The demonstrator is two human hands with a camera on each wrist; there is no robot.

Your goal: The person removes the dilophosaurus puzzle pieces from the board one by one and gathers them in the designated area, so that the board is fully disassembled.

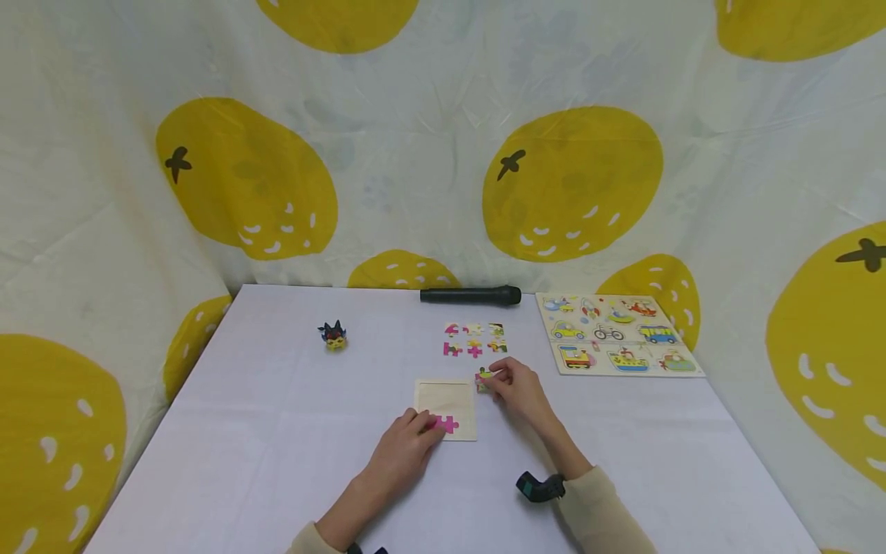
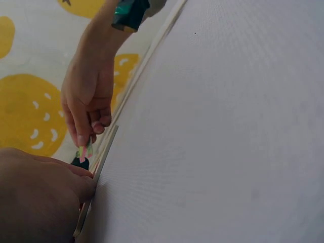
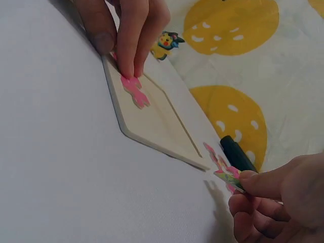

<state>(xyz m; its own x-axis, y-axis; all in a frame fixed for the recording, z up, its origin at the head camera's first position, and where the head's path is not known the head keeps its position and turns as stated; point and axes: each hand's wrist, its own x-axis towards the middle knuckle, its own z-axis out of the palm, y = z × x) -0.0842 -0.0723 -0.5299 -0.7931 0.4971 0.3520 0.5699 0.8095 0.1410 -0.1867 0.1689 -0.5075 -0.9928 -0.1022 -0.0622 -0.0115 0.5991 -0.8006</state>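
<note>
My left hand (image 1: 410,440) rests at the lower left of a square wooden puzzle tray (image 1: 446,391). Its fingertips press a pink puzzle piece (image 1: 446,424) that lies inside the frame, and the thumb sits by the tray's edge in the right wrist view. Just right of the tray, my right hand (image 1: 517,391) pinches a green and pink puzzle piece (image 3: 230,178) between thumb and fingers, held above the table. Beyond the tray, several loose puzzle pieces (image 1: 474,348) lie in two rows. The left fingers cover part of the pressed piece.
A black microphone (image 1: 471,295) lies along the table's back edge. At the back right is a wooden picture board (image 1: 616,335) with vehicles. A small yellow and dark figure (image 1: 334,336) stands at the back left. Patterned cloth (image 1: 415,154) hangs behind the white table (image 1: 242,431).
</note>
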